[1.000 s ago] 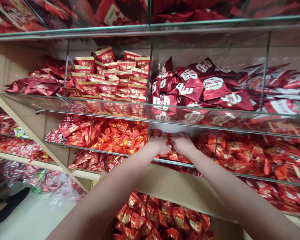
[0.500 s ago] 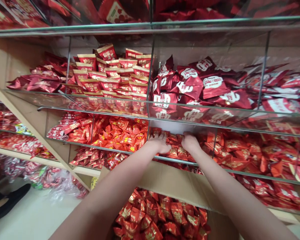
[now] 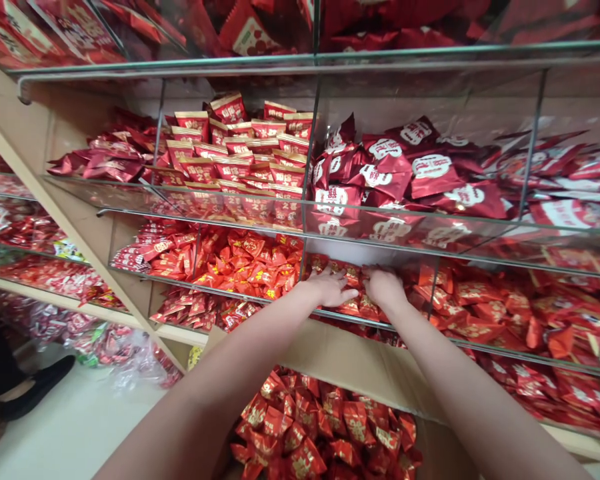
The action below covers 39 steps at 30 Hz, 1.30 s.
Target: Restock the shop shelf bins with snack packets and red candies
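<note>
My left hand (image 3: 329, 288) lies spread over small red wrapped candies (image 3: 351, 273) in a middle compartment of the lower shelf, palm down, thumb pointing right. On the right side of the same compartment, my right hand (image 3: 381, 287) rests on the candies, its fingers reaching inward and partly hidden behind the hand. Neither hand shows a candy lifted. Below my forearms stands an open cardboard box (image 3: 365, 360), holding many red candies with gold print (image 3: 325, 427).
Glass dividers and a glass shelf edge (image 3: 380, 243) run just above my hands. Neighbouring compartments hold orange-red candies (image 3: 250, 260) and red packets (image 3: 480, 300). Above are gold-edged packets (image 3: 235, 167) and dark red bags (image 3: 435, 173). A person's shoe (image 3: 40, 387) is on the floor at left.
The view has shifted slightly, so the shelves sit further right. My right hand's fingers have flattened and extended over the candies; my left hand stays spread on them.
</note>
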Each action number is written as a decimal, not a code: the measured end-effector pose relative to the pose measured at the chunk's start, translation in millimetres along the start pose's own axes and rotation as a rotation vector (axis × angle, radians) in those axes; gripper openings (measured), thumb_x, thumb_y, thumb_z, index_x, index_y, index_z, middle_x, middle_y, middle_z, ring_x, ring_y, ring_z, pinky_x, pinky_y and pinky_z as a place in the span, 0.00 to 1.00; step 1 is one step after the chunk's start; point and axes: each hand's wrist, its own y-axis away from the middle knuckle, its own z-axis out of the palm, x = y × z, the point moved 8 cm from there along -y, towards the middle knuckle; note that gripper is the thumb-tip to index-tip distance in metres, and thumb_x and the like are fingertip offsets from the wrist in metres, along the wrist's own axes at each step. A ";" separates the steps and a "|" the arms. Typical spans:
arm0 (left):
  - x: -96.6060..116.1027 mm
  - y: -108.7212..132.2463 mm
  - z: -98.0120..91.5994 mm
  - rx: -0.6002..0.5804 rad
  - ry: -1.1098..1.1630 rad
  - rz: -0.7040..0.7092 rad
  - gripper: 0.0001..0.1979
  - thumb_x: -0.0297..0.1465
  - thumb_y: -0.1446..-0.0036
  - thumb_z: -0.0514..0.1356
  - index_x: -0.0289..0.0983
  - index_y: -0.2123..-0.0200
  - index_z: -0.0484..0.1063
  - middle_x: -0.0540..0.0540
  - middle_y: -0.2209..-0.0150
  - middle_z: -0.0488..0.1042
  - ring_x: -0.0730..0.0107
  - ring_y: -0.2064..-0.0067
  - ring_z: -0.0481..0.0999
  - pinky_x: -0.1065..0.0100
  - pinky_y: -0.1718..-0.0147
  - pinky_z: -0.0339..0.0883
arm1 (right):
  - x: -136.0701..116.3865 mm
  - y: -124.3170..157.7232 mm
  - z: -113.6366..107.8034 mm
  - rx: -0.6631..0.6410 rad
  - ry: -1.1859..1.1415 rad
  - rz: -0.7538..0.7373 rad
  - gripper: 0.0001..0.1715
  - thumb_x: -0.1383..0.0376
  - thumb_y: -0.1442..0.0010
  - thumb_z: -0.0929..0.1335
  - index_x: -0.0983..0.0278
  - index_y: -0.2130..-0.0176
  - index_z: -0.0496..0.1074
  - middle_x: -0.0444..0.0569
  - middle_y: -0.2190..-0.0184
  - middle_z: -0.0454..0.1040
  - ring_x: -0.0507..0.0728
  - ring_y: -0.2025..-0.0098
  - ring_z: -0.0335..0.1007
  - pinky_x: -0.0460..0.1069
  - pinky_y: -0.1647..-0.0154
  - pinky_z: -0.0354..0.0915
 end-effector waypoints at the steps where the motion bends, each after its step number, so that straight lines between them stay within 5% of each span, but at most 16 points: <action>1: 0.1 -0.9 0.9 0.002 0.005 -0.007 0.34 0.54 0.48 0.35 0.46 0.42 0.51 0.52 0.37 0.41 0.52 0.37 0.34 0.41 0.45 0.38 | -0.8 1.1 -1.8 0.005 0.031 0.003 0.16 0.64 0.44 0.59 0.62 0.60 0.71 0.55 0.60 0.72 0.61 0.51 0.61 0.53 0.58 0.59; 12: 4.1 -3.8 1.0 -0.032 0.003 -0.040 0.38 0.57 0.52 0.41 0.42 0.42 0.52 0.48 0.37 0.43 0.48 0.38 0.36 0.44 0.44 0.38 | -9.6 -1.0 4.3 -0.003 0.093 -0.112 0.14 0.68 0.47 0.60 0.66 0.62 0.70 0.57 0.61 0.71 0.62 0.51 0.61 0.51 0.59 0.60; 20: -7.5 -8.0 -7.1 0.166 0.039 -0.143 0.36 0.53 0.48 0.38 0.41 0.39 0.43 0.45 0.36 0.33 0.53 0.37 0.35 0.49 0.44 0.41 | -15.9 1.4 2.7 0.050 -0.002 -0.157 0.22 0.62 0.40 0.55 0.61 0.49 0.63 0.50 0.49 0.65 0.61 0.45 0.52 0.57 0.50 0.54; 29: -14.8 -14.0 -0.9 0.023 -0.001 -0.243 0.36 0.52 0.50 0.45 0.45 0.40 0.42 0.47 0.36 0.31 0.53 0.37 0.33 0.45 0.44 0.36 | -19.3 2.4 9.9 -0.065 -0.014 -0.221 0.23 0.64 0.40 0.55 0.55 0.46 0.60 0.46 0.48 0.65 0.60 0.47 0.57 0.60 0.46 0.47; 35: -2.3 2.4 -21.5 0.100 -0.019 -0.212 0.31 0.37 0.44 0.45 0.39 0.39 0.39 0.42 0.37 0.37 0.54 0.38 0.42 0.51 0.44 0.45 | -19.4 2.7 -7.4 0.113 -0.052 -0.208 0.23 0.67 0.43 0.57 0.59 0.48 0.63 0.48 0.49 0.67 0.60 0.45 0.54 0.58 0.46 0.48; 39: 10.5 25.0 -24.4 -0.001 -0.076 -0.167 0.30 0.31 0.51 0.55 0.39 0.43 0.53 0.41 0.39 0.48 0.53 0.41 0.54 0.57 0.47 0.53 | -15.7 5.5 -22.0 0.154 -0.077 -0.157 0.18 0.66 0.43 0.59 0.64 0.56 0.71 0.52 0.59 0.73 0.57 0.56 0.66 0.50 0.53 0.57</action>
